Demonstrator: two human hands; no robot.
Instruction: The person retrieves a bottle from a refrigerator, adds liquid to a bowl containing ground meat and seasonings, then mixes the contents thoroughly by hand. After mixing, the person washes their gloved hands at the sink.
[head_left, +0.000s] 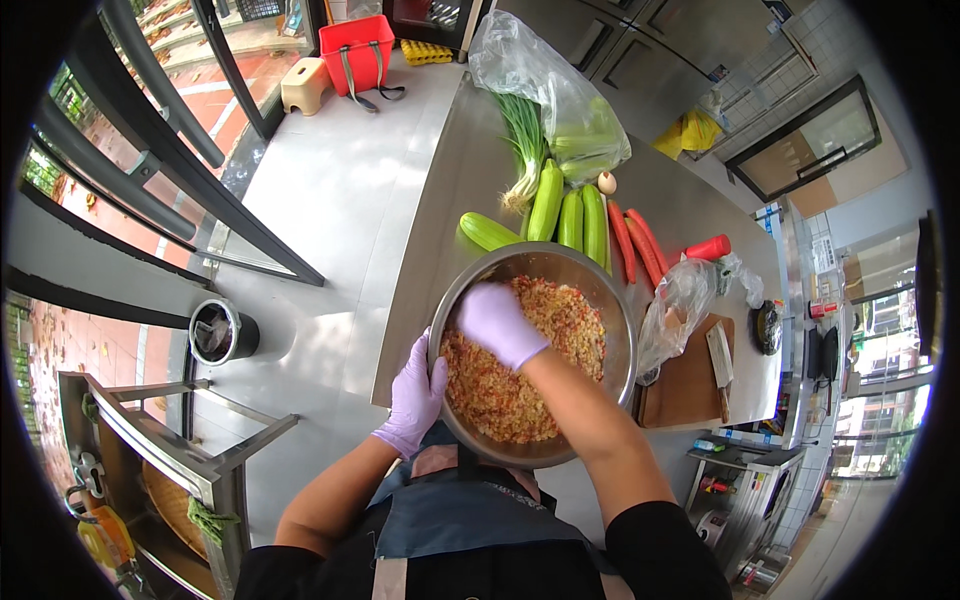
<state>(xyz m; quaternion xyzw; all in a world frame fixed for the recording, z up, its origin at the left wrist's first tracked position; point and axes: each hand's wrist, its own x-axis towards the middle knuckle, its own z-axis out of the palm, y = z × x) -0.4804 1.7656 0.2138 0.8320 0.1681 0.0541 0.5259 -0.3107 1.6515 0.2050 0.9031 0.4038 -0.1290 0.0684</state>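
Observation:
A large stainless steel bowl (632, 352) stands at the near edge of the steel table, with a chopped, moist mixture (555, 322) of pale, orange and red bits in it. My left hand (418, 394), in a lilac glove, grips the bowl's left rim, thumb on the near side of it. Also gloved, my right hand (499, 322) is in the bowl at its upper left, on the mixture; it is blurred and its fingertips are hidden. Beyond the bowl lie green zucchini-like squashes (547, 201), carrots (646, 241) and scallions (525, 142).
On the right, a cleaver (719, 354) lies on a wooden cutting board (679, 386), beside a clear plastic bag (679, 307). An egg (607, 182) and a large bag of vegetables (555, 97) are at the far side. A bin (225, 331) stands on the floor at left.

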